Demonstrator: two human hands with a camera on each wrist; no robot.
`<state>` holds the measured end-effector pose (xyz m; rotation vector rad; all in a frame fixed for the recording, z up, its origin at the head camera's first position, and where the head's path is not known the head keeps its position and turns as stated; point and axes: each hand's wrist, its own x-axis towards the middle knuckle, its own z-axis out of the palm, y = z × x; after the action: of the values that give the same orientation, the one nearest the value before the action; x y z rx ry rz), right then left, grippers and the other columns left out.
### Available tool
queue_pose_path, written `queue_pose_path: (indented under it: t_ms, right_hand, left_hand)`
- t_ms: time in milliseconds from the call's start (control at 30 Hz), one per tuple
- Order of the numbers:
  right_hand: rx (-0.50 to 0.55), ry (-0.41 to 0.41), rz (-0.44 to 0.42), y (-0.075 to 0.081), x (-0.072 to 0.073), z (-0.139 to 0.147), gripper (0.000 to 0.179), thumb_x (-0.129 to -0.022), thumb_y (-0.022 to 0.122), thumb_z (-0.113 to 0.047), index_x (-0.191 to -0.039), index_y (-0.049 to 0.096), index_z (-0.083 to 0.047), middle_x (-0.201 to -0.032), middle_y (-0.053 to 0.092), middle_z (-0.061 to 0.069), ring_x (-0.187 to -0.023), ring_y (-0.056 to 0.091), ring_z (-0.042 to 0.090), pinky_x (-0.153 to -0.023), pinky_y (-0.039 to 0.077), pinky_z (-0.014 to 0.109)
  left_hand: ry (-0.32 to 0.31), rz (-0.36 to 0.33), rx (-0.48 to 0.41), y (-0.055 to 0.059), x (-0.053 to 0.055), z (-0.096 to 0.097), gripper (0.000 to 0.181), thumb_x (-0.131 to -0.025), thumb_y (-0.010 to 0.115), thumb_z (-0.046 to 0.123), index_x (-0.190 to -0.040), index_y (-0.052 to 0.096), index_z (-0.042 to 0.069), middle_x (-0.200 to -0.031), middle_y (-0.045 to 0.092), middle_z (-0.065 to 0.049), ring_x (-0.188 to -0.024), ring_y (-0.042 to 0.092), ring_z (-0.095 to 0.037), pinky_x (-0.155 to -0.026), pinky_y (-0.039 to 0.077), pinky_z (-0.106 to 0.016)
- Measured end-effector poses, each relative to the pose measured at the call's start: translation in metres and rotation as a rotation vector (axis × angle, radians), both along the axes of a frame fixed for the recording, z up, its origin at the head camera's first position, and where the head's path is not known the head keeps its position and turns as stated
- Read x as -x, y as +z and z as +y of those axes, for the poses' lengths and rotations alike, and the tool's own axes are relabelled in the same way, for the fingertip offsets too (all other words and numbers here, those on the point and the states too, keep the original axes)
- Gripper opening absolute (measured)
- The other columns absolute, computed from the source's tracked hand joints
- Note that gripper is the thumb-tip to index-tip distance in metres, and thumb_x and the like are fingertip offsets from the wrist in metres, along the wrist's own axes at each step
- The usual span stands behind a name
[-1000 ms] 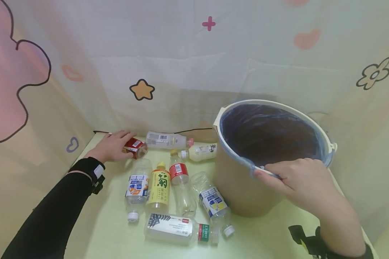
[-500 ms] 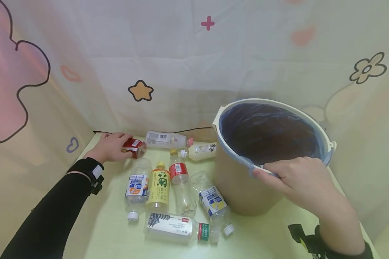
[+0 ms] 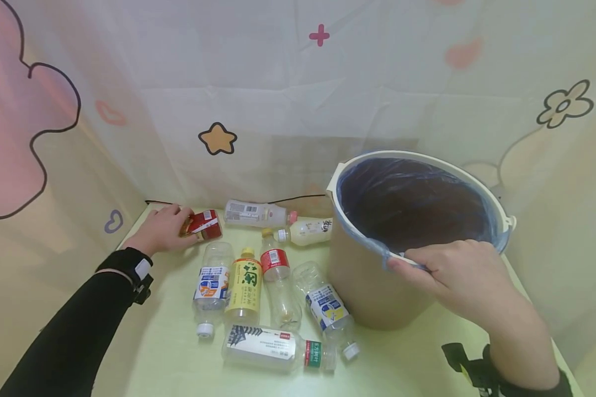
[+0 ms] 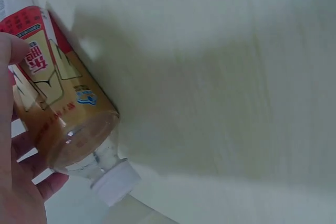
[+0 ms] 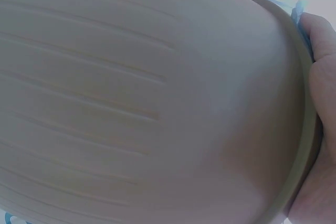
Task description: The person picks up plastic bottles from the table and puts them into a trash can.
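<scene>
At the back left of the table my left hand (image 3: 161, 229) grips a plastic bottle with a red and gold label (image 3: 203, 225). In the left wrist view, the thumb lies on the label of this drink bottle (image 4: 58, 90), the other fingers reach round its far side, and its white cap (image 4: 115, 182) shows. My right hand (image 3: 469, 284) holds the near rim of a beige trash bin (image 3: 372, 289), thumb on the outside and fingers over the edge. A bluish bag (image 3: 417, 171) lines the bin. From the right wrist, the bin's ribbed wall (image 5: 210, 87) fills the view.
Several bottles lie between the left hand and the bin: white-capped (image 3: 212, 284), yellow-labelled tea (image 3: 244, 286), red-labelled clear (image 3: 278, 275), and blue-and-yellow-labelled (image 3: 326, 309). A frosted bottle (image 3: 260, 347) lies in front, a pink-capped one (image 3: 255, 214) behind. A patterned curtain (image 3: 278, 99) backs the table.
My left hand has shifted slightly left and closed round the red-labelled bottle, which has turned, showing more of its label. The right hand stays on the bin's rim.
</scene>
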<state>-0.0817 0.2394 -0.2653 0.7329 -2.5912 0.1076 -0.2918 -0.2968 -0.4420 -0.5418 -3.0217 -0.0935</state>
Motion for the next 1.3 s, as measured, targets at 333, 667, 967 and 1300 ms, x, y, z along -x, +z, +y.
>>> queue_pose_path:
  t_ms: [333, 667, 967, 1300]
  right_hand:
    - [0.0, -0.005, -0.014, 0.0, 0.0, 0.001, 0.047, -0.08, 0.067, -0.047, -0.052, 0.032, -0.032, -0.047, 0.021, -0.018, -0.042, 0.025, 0.003, -0.04, 0.019, 0.025]
    - [-0.003, -0.008, -0.018, 0.001, 0.0, 0.001, 0.047, -0.08, 0.067, -0.047, -0.052, 0.033, -0.032, -0.046, 0.022, -0.018, -0.042, 0.026, 0.003, -0.04, 0.019, 0.025]
    - [-0.002, -0.01, -0.003, 0.001, 0.0, 0.001, 0.048, -0.079, 0.067, -0.048, -0.052, 0.032, -0.032, -0.046, 0.022, -0.019, -0.042, 0.025, 0.003, -0.04, 0.019, 0.026]
    - [-0.003, -0.002, -0.004, 0.0, 0.0, 0.0, 0.047, -0.08, 0.067, -0.047, -0.052, 0.032, -0.031, -0.047, 0.022, -0.019, -0.042, 0.024, 0.002, -0.04, 0.018, 0.025]
  left_hand:
    - [0.025, -0.044, -0.102, -0.009, -0.009, -0.004, 0.061, -0.079, 0.068, 0.047, -0.115, 0.043, 0.004, -0.103, 0.053, -0.016, -0.084, 0.051, -0.028, -0.071, 0.049, -0.045]
    - [0.06, -0.031, -0.08, -0.02, -0.014, -0.012, 0.069, -0.083, 0.059, 0.047, -0.123, 0.039, -0.006, -0.109, 0.054, -0.021, -0.09, 0.052, -0.031, -0.078, 0.052, -0.05]
    - [0.051, -0.031, -0.059, -0.017, -0.021, -0.014, 0.071, -0.087, 0.055, 0.049, -0.124, 0.04, -0.01, -0.109, 0.055, -0.026, -0.092, 0.052, -0.034, -0.078, 0.052, -0.054]
    - [0.056, -0.04, -0.09, -0.025, -0.025, -0.018, 0.073, -0.089, 0.051, 0.054, -0.123, 0.043, -0.01, -0.106, 0.056, -0.025, -0.09, 0.053, -0.033, -0.077, 0.052, -0.054]
